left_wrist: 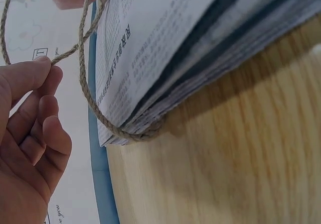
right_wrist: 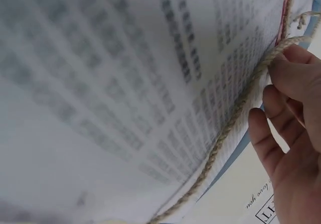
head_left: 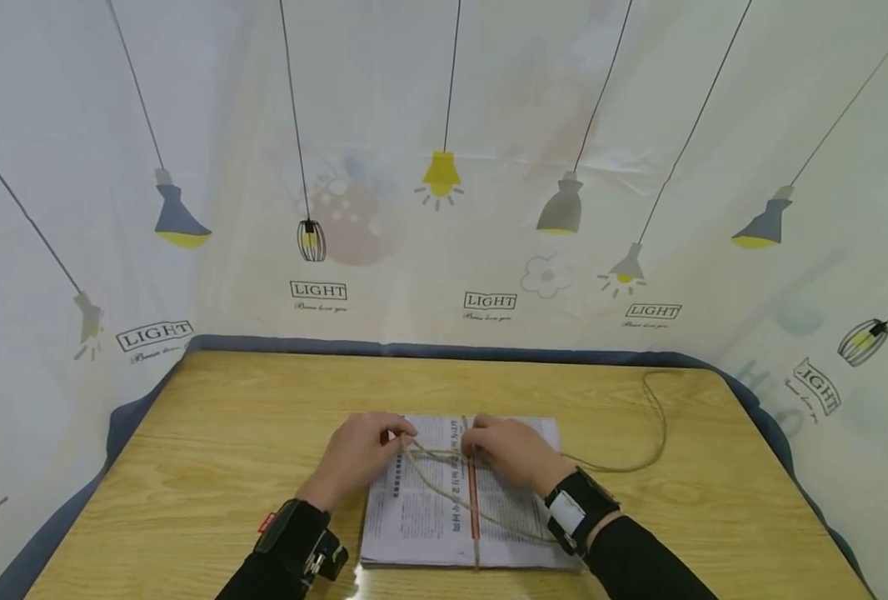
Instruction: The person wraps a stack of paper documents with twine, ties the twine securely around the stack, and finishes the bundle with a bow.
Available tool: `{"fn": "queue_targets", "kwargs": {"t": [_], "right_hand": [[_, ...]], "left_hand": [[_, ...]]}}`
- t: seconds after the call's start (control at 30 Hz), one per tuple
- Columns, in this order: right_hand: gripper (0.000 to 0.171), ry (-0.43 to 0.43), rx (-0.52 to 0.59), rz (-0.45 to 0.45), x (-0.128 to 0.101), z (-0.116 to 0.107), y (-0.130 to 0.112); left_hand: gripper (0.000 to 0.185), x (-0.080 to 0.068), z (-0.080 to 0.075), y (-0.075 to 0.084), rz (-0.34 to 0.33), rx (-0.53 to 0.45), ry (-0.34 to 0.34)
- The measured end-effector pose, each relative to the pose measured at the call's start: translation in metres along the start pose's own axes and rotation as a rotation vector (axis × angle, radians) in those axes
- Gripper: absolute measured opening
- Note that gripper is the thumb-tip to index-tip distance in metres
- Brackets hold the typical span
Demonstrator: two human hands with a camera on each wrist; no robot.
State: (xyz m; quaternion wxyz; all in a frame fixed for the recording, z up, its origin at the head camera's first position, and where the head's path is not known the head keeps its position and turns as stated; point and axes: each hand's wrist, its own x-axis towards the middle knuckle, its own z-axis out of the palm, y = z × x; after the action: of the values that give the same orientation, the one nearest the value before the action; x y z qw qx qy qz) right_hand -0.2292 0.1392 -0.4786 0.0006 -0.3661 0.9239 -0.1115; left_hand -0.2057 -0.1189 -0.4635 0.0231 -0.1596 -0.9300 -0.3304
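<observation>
A stack of newspapers (head_left: 421, 533) lies on the table, with a beige twine (right_wrist: 239, 108) passing across it. My left hand (head_left: 357, 458) is over the stack's far left part, pinching a strand between thumb and index finger. Its other fingers curl loosely, as the left wrist view shows. At the stack's far middle, my right hand (head_left: 515, 450) pinches the twine close over the paper. One strand of twine (left_wrist: 82, 58) hangs in a loop and goes under the stack's edge. Another runs front to back along a red printed stripe (head_left: 474, 500).
A loose tail of twine (head_left: 663, 425) curves over the wooden table (head_left: 249, 433) toward the far right corner. White cloth (head_left: 414, 308) printed with lamps stands around the table, with a blue border along its edge. Each wrist wears a black strap.
</observation>
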Motion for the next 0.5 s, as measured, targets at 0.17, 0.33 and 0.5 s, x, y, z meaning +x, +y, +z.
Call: {"fn": "queue_targets", "kwargs": {"t": [0.17,0.33,0.5], "right_hand": [[0.010,-0.014,-0.029,-0.002,0.006,0.000,-0.001],[0.014,-0.046,-0.050,-0.014,0.011,-0.001,-0.001],[0.015,-0.055,-0.080,-0.042,0.012,-0.001,0.000]], "left_hand": [[0.011,0.000,0.000,0.000,-0.005,-0.003,-0.001],[0.011,-0.001,-0.001,0.000,-0.003,0.011,0.002],[0.011,-0.001,-0.002,-0.001,0.013,0.020,-0.009]]}}
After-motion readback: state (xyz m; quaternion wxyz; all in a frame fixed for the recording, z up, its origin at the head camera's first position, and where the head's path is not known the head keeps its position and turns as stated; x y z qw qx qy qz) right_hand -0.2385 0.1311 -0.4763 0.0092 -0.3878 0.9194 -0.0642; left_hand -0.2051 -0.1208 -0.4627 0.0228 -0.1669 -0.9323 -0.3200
